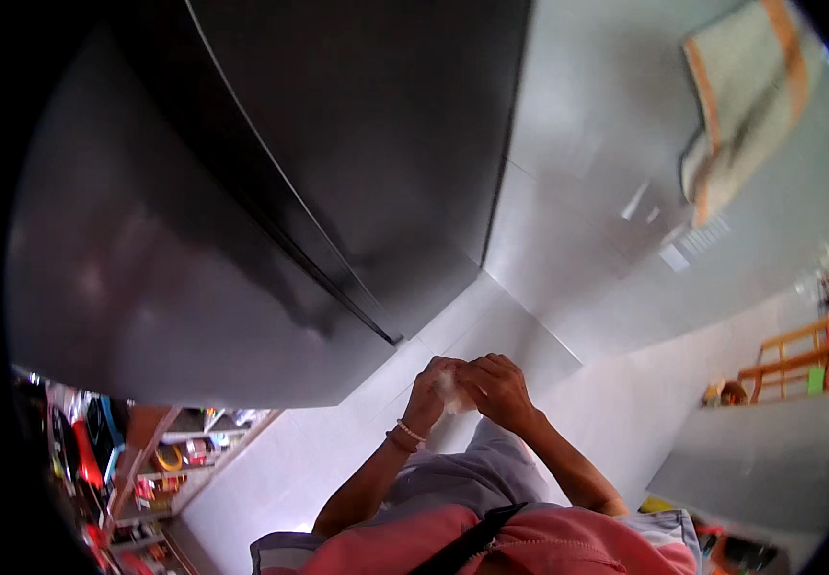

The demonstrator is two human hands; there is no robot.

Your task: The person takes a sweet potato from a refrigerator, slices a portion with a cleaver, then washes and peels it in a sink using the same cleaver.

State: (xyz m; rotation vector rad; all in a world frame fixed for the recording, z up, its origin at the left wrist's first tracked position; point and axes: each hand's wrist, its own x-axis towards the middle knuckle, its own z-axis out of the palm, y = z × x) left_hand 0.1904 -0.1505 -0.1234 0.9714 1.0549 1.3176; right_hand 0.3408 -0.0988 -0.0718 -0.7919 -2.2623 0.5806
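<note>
My left hand (434, 392), with two bracelets at the wrist, and my right hand (497, 387) meet in front of my body. Between them is a small, pale, translucent item (452, 394), perhaps plastic film or a bag; blur and my fingers hide its exact shape. The fingers of both hands are curled onto it. Beyond my hands stands a large dark, glossy cabinet or refrigerator (400, 144), with a long vertical gap between its two door panels.
A grey-white panel (587, 215) with a cream and orange cloth (752, 108) rises at the right. Shelves (192, 424) with mixed goods stand at lower left. A wooden rack (803, 356) is at far right. Pale tiled floor (271, 467) lies below.
</note>
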